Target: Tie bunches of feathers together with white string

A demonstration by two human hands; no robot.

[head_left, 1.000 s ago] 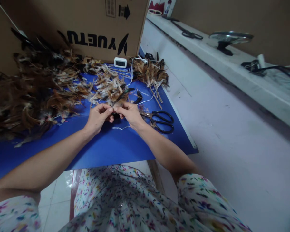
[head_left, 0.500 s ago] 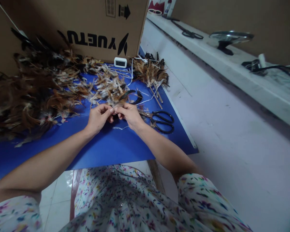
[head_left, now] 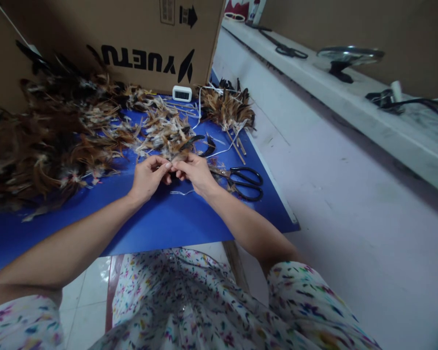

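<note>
My left hand [head_left: 150,176] and my right hand [head_left: 194,171] meet over the blue tabletop [head_left: 146,228], fingertips pinched together. Between them is a feather [head_left: 182,154], brown and dark, its lower end hidden by my fingers. Just beyond my hands lies a pile of pale and brown feathers [head_left: 164,126]. Black-handled scissors [head_left: 246,182] rest to the right, their blades partly covered by my right hand and some feather bits. A short clear strip [head_left: 182,193] lies on the table below my fingers.
A large heap of brown feathers [head_left: 51,146] spreads over the left side. At the back stand a cardboard box [head_left: 149,29] and a small white digital clock [head_left: 182,94]. A tied feather bunch [head_left: 228,107] lies near the wall. The ledge [head_left: 295,68] on the right holds several items.
My fingers have shifted very slightly while staying pinched together. Everything else lies as it did.
</note>
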